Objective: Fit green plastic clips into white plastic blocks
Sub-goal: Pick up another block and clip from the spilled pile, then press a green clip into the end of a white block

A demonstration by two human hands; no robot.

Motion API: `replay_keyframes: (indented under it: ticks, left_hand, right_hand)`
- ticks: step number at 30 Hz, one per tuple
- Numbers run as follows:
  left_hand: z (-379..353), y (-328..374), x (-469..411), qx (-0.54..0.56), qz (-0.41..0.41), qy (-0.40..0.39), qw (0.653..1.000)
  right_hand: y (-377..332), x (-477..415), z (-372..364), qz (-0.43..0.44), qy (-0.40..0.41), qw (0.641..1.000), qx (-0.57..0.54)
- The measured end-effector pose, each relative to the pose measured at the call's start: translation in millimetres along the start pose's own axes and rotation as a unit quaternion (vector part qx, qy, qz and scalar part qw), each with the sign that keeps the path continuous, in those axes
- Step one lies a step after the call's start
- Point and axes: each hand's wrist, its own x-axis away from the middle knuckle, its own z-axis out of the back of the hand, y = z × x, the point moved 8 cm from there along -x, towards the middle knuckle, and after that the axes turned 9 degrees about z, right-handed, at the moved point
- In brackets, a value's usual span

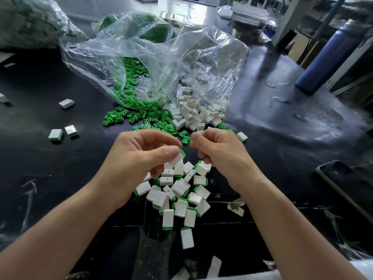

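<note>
A glossy black table (272, 110) mirrors pale light at far centre; a blue bottle (323, 63) stands far right; a dark tray (347, 184) lies near right.

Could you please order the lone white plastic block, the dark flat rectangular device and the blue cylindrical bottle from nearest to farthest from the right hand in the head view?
1. lone white plastic block, just right of the right hand.
2. dark flat rectangular device, farther right.
3. blue cylindrical bottle, far back right.
</note>
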Motion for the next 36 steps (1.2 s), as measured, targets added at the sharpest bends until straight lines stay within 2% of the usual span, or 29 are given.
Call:
replay_keyframes:
  ticks: [2, 6, 13, 21, 26, 29, 32, 36]
  left_hand:
    - [-6.8, -1.7, 1.7, -0.055, 0.002, -0.024, 0.998]
    - [-14.9, -8.9, 2.6, -0.161, 0.005, -0.050, 0.986]
    - [-8.2, -1.8, 1.6, -0.104, -0.005, -0.007, 0.995]
    - [-8.4, -6.7, 1.2, -0.104, 0.007, -0.012, 0.995]
    - [3.5, -7.4, -1.0, -0.084, 0.007, 0.051, 0.995]
    - [10.1, -5.1, -3.8, -0.069, 0.000, 0.090, 0.994]
    - [7.0, -4.9, -3.8, -0.054, 0.005, 0.079, 0.995]
    - [5.4, -2.7, -2.0, -0.060, 0.001, 0.069, 0.996]
  right_hand:
    - [2.4, -5.2, 15.9, 0.021, 0.050, 0.996, 0.077]
    - [1.7, -13.7, 43.9, 0.065, 0.129, 0.961, 0.237]
    - [14.7, -23.5, 38.0, 0.076, 0.102, 0.934, 0.333]
    - [13.7, -24.9, 37.2, 0.081, 0.103, 0.936, 0.327]
    - [-14.8, -11.1, 41.2, 0.144, 0.150, 0.952, 0.226]
    - [-33.9, 2.3, 19.7, 0.193, 0.101, 0.967, 0.134]
    - [-43.9, 15.2, -12.2, 0.232, 0.013, 0.964, 0.128]
    - [-38.2, 16.2, -20.8, 0.202, -0.014, 0.973, 0.113]
